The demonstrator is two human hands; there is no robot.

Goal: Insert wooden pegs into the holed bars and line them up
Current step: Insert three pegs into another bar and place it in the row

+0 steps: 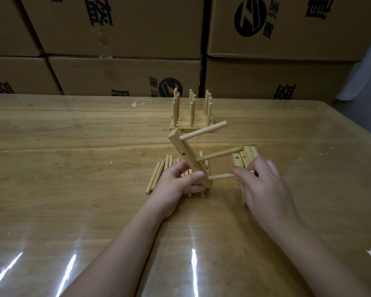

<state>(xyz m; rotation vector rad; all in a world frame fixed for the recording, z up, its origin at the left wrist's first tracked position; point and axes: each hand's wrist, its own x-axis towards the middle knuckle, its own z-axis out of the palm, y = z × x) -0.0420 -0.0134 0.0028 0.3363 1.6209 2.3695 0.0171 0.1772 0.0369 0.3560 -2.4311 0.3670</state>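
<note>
Left hand [180,185] curled around the lower end of a holed bar [187,156], thumb across its front, other fingers behind; bar held tilted, upper end leaning away to the left. Two pegs [204,131] already seated, jutting rightward above the fingers. Right hand [263,185] pinches a third peg [221,176] between thumb and fingertips, its far end at the bar's lowest hole. Loose pegs [159,174] lie under the left hand; spare bars [244,156] beneath the right fingers. Finished bars [191,125] stand beyond, on the table [73,146].
</note>
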